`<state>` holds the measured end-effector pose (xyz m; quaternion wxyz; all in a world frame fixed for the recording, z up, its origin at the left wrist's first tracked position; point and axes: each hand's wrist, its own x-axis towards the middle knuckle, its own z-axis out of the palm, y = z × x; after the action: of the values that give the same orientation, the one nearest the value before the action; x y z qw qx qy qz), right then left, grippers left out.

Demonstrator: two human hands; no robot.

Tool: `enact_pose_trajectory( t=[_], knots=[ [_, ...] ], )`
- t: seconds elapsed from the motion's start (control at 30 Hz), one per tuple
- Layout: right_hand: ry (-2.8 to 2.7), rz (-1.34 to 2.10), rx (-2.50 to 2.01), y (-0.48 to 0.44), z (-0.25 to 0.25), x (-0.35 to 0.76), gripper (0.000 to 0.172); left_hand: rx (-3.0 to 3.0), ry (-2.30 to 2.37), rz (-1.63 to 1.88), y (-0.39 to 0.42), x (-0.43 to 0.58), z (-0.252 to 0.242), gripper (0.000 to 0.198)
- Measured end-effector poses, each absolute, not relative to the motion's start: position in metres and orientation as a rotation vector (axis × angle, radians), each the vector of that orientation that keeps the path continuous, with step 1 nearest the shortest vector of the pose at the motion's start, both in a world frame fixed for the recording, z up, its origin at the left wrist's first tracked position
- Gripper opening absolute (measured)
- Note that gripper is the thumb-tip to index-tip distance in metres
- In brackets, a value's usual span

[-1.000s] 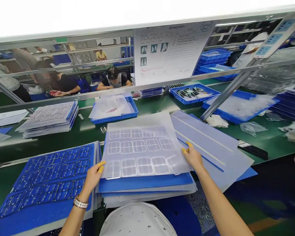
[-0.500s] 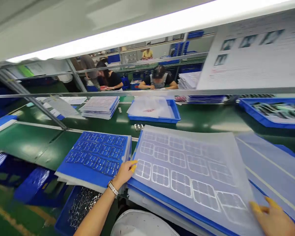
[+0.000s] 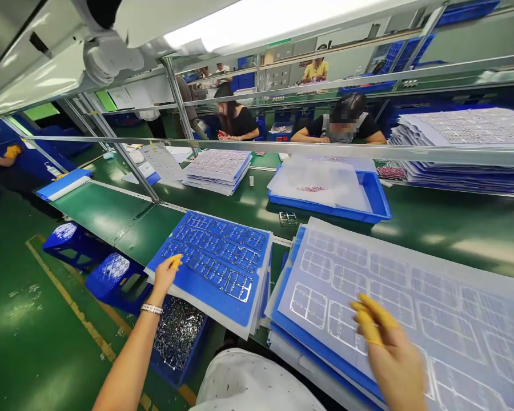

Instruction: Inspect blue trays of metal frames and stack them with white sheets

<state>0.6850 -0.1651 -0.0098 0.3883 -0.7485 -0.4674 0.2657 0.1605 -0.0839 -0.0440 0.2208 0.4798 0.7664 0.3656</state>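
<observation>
My left hand [image 3: 166, 276], with yellow finger covers, is over the left edge of a blue sheet [image 3: 214, 299] that bears rows of small metal frames [image 3: 239, 284]. Its fingers are pressed together at the end of the nearest row; what they hold, if anything, is hidden. Over a translucent sheet [image 3: 346, 365] is my right hand [image 3: 392, 348], fingers stretched forward and slightly apart, nothing visible in them. Pale grid-like frames [image 3: 308, 305] show in rows on or through that sheet, which tops a stack with blue layers.
A single metal frame [image 3: 288, 218] lies on the green bench [image 3: 257, 211]. Behind are a blue tray [image 3: 374, 197] and paper stacks [image 3: 218, 168]. A bin of metal pieces [image 3: 177, 337] stands below at left. Co-workers sit beyond the metal rail [image 3: 240, 144].
My left hand has left the translucent sheet's edge and moved onto the blue sheet at left. My right hand has come off the sheet's right corner and inward over it. The view has turned left.
</observation>
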Motion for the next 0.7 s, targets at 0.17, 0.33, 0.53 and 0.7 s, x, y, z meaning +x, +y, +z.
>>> enact_pose_trajectory(
  t=[0.17,0.33,0.53,0.7],
  knots=[
    [-1.176,1.116,-1.582,-0.085,-0.043,0.529,0.073,1.211,2.305,1.05,-0.065,0.06,-0.058,0.037],
    [-1.106,0.984,-1.796,-0.04,-0.118,0.497,0.079,1.214,2.334,0.971,-0.028,0.014,-0.091,0.035],
    [-0.96,0.832,-1.988,-0.032,-0.148,0.504,0.07,1.283,2.305,0.806,0.012,0.002,-0.126,0.027],
    [-0.846,0.773,-2.082,-0.028,-0.158,0.499,0.052,1.358,2.311,0.66,0.032,-0.011,-0.135,0.034]
  ],
)
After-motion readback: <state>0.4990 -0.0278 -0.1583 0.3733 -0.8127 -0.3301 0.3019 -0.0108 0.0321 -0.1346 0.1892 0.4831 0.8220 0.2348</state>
